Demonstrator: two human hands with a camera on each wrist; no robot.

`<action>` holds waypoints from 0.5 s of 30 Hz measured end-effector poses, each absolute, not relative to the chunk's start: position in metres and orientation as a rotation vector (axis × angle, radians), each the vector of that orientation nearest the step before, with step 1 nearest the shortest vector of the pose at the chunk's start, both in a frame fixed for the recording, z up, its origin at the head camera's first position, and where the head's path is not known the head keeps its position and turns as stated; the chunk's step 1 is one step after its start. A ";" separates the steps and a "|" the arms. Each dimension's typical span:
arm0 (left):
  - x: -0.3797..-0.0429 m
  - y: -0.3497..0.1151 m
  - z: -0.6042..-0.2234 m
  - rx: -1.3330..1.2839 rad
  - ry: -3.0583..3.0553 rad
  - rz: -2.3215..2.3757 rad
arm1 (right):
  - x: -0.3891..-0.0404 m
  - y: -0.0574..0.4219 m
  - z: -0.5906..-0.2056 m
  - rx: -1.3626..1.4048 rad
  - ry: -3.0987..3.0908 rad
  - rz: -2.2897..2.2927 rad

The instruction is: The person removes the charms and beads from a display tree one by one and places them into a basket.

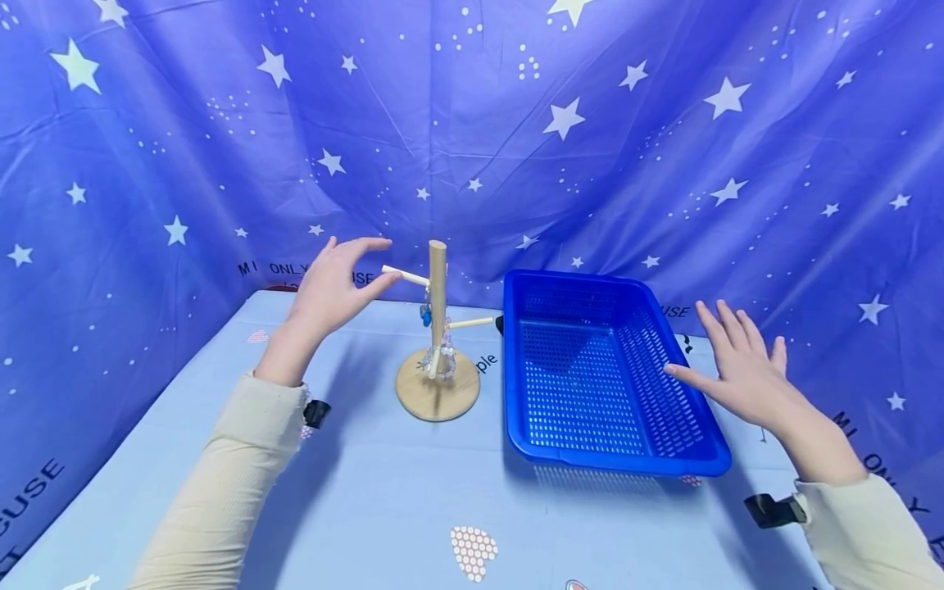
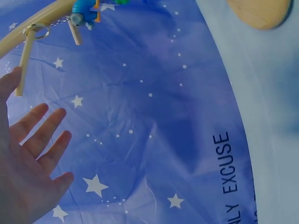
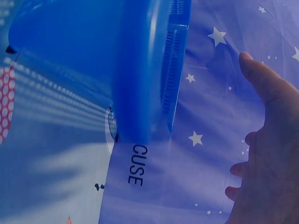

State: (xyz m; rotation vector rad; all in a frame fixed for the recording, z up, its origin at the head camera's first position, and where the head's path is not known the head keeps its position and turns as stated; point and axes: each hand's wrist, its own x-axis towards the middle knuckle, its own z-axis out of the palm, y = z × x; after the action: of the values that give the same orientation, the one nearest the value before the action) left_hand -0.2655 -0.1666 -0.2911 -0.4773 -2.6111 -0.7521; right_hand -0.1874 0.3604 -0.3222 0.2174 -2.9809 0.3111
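A wooden stand (image 1: 438, 303) with a round base and several thin pegs stands left of a blue plastic basket (image 1: 519, 442). On one upper peg (image 2: 25, 65) hangs a keychain with a blue figure (image 2: 84, 11), its ring round the peg. Lower down, a beaded, clear-looking trinket (image 1: 448, 348) hangs by the post. My left hand (image 1: 335, 283) is spread beside the upper left peg, thumb near its tip; whether they touch I cannot tell. Over the basket's right rim my right hand (image 1: 752, 377) hovers with fingers extended, holding nothing.
A pale blue cloth (image 1: 383, 508) with printed hearts and lettering covers the table. Behind it hangs a blue star-patterned curtain (image 1: 472, 123). The basket's perforated floor (image 1: 575, 385) shows through its top. A small dark object (image 1: 500, 324) sits at its left side.
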 end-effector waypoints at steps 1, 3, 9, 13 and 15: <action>-0.265 -0.166 -0.291 -0.487 -2.596 -0.793 | -0.187 0.359 -0.322 0.224 -2.978 0.311; -0.265 -0.165 -0.292 -0.511 -2.554 -0.883 | -0.187 0.357 -0.322 0.238 -2.973 0.313; -0.262 -0.161 -0.292 -0.556 -2.429 -1.116 | -0.186 0.350 -0.322 0.270 -2.968 0.323; -0.260 -0.158 -0.291 -0.550 -2.401 -1.237 | -0.185 0.346 -0.322 0.292 -2.965 0.336; -0.259 -0.156 -0.292 -0.542 -2.392 -1.297 | -0.184 0.344 -0.322 0.311 -2.958 0.340</action>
State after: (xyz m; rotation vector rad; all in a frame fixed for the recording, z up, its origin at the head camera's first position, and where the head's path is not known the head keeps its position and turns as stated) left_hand -0.2592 -0.1565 -0.2918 -0.5418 -2.3915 -1.2965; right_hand -0.1841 0.3442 -0.3219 0.3110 -2.9580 0.3398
